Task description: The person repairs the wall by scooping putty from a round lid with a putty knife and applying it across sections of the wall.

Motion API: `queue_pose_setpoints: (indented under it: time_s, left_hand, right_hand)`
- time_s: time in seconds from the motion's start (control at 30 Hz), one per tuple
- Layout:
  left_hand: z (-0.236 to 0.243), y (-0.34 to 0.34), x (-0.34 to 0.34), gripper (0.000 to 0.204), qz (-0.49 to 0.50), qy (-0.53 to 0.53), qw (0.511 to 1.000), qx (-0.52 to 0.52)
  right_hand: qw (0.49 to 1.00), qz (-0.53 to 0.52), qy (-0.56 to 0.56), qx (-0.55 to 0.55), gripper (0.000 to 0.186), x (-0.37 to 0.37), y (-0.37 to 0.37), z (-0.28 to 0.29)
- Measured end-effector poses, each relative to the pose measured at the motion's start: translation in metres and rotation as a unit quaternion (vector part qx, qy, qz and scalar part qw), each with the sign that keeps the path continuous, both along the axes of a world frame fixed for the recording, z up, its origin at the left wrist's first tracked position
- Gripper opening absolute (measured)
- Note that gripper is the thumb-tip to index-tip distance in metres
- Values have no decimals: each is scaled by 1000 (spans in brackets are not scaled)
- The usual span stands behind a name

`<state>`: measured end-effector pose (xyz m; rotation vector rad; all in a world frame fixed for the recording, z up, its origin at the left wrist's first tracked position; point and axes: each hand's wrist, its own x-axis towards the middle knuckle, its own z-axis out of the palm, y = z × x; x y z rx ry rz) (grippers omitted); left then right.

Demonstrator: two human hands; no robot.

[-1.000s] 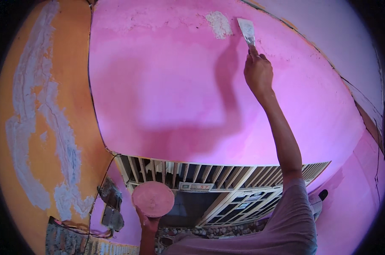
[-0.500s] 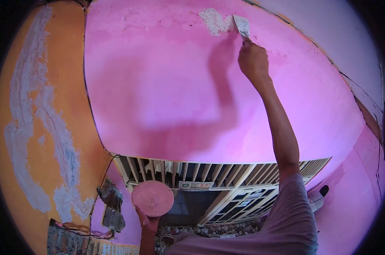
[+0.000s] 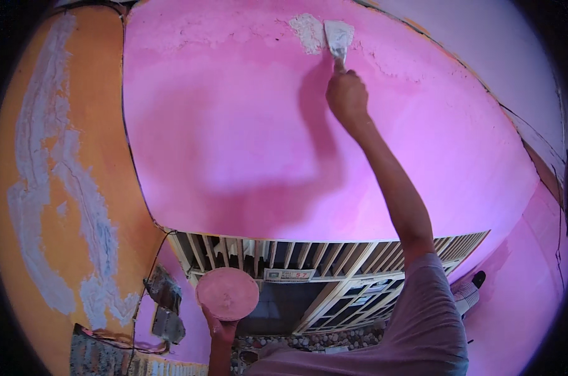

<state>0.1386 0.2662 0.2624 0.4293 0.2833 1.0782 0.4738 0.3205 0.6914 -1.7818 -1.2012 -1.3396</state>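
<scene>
My right hand (image 3: 348, 97) reaches up, wrapped around the handle of a putty knife (image 3: 339, 37). Its broad, whitish-smeared blade lies at the upper part of the pink wall (image 3: 259, 125), against the right edge of a rough off-white putty patch (image 3: 307, 32). Low in the view, my left hand (image 3: 220, 326) holds up a round pink disc-like piece (image 3: 227, 293), perhaps a lid or shallow tub, gripped at its lower edge. Its face looks flat with faint smears; whether it is hollow, I cannot tell.
An orange wall (image 3: 102, 156) at left carries long whitish filler streaks (image 3: 83, 188). Below the pink wall are a slatted vent (image 3: 309, 254), a small plate (image 3: 289, 275) and a paned window frame (image 3: 359, 301). Cables (image 3: 147, 276) hang at the corner. A striped, dark-ended thing (image 3: 467, 294) shows at right.
My right hand and the putty knife have moved left along the wall, closer over the putty patch, and the blade now faces more squarely. The left hand with the pink disc has barely shifted.
</scene>
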Motion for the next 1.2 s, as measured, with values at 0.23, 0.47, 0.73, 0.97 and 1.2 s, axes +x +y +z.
queue_pose_setpoints:
  time_s: [0.23, 0.47, 0.73, 0.97, 1.2]
  left_hand:
    - [1, -2, -6, 67, 3, -28, 999, 19]
    - [-3, 3, 2, 70, -6, -2, 1000, -1]
    - [5, -3, 0, 70, -1, -26, 999, 25]
    - [-1, -2, 1, 68, 3, -34, 999, 23]
    - [-2, 4, -1, 65, -23, -51, 998, 0]
  right_hand:
    - [999, 10, 13, -49, 37, -33, -34, -17]
    - [997, -5, 61, -42, 30, -19, -17, 13]
    - [999, 32, 10, -40, 28, -56, -27, 22]
    - [993, 39, 4, -112, 30, -66, -13, 23]
    - [999, -17, 7, -38, 24, -33, -47, 14]
